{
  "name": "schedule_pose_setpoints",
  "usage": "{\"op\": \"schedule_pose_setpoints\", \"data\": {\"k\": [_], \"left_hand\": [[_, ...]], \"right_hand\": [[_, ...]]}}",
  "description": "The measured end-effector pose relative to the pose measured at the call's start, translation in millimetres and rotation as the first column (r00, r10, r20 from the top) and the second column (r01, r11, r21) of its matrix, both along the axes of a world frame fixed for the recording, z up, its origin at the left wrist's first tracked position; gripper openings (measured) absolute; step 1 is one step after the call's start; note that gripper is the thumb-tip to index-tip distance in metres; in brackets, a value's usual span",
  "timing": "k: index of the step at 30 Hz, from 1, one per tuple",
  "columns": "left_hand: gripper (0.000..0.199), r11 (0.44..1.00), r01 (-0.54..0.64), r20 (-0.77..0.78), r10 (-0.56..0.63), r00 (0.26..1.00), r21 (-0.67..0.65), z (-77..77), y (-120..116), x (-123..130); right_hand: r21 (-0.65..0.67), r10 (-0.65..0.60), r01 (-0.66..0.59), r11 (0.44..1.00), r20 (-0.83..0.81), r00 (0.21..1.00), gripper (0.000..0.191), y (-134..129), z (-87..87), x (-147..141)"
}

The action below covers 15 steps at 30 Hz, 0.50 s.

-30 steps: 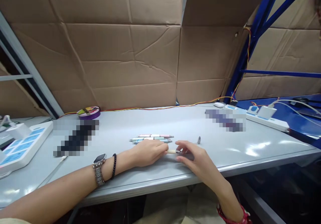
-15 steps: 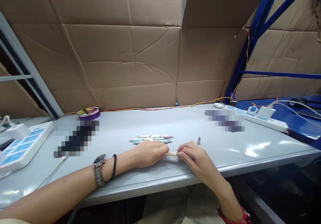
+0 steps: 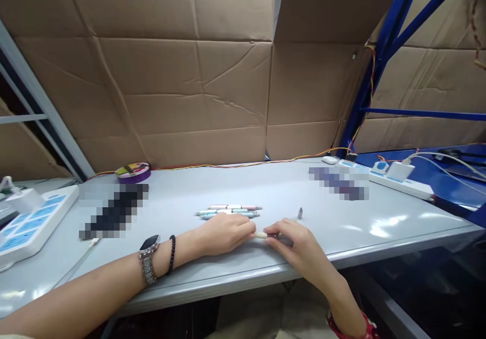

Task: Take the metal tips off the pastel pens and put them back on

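Near the table's front edge, a cream-coloured pen barrel (image 3: 260, 235) lies level between my two hands. My left hand (image 3: 230, 233) is closed round its left end, and the fingers cover that part. The fingertips of my right hand (image 3: 290, 237) pinch the barrel's right end, where a thin dark piece shows against the palm. Just behind my left hand lie several pens (image 3: 230, 211) side by side, pink, green and blue. A small silver pen part (image 3: 300, 213) stands on the table beyond my right hand.
A purple round tin or roll (image 3: 132, 173) sits at the back left. Blurred dark objects lie left (image 3: 117, 211) and right (image 3: 339, 183). White power strips (image 3: 38, 217) (image 3: 402, 181) flank the table (image 3: 228, 182). Cardboard sheets (image 3: 170, 75) wall the back; red and yellow wires run along it.
My right hand has shifted slightly left and turned, its fingers opening up to show the thin dark piece at the barrel's end. My left hand keeps its grip in nearly the same place.
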<state>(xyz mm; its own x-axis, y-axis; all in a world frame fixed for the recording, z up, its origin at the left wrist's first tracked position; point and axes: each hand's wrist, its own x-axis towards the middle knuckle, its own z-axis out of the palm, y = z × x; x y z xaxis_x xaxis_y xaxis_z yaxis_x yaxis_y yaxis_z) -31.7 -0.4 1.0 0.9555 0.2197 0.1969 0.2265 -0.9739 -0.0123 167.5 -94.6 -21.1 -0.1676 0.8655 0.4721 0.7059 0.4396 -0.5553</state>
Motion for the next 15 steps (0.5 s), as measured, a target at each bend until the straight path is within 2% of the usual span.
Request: {"op": "schedule_pose_setpoints", "data": {"k": [3,6,8,11,13,15], "left_hand": [[0.026,0.993,-0.101,0.014,0.102,0.995,-0.053,1.0,1.0,-0.6],[0.025,0.966,-0.211,0.037,0.219,0.975,-0.152,2.0,1.7,-1.2],[0.027,0.941,-0.205,0.091,0.237,0.967,-0.268,2.9,1.2,-1.4],[0.035,0.889,-0.107,0.243,0.236,0.941,-0.446,4.7,-1.4,-1.2],[0.038,0.834,-0.052,0.321,0.268,0.908,-0.549,5.2,-3.4,-0.8],[0.040,0.755,-0.027,0.345,0.331,0.878,-0.655,4.3,-4.6,-0.3]], "right_hand": [[0.071,-0.135,0.146,0.987,-0.139,0.981,0.015,-2.0,-0.6,2.0],[0.035,-0.243,0.273,0.961,-0.359,0.901,0.019,-4.7,1.9,5.8],[-0.013,-0.225,0.242,0.970,-0.411,0.883,0.018,-6.7,5.1,7.2],[-0.058,-0.135,0.121,0.991,-0.407,0.903,0.014,-9.9,10.1,3.8],[-0.073,-0.109,0.086,0.994,-0.424,0.899,0.011,-12.6,12.3,-2.8],[-0.083,-0.094,0.063,0.995,-0.447,0.890,0.008,-15.3,13.6,-11.2]]}}
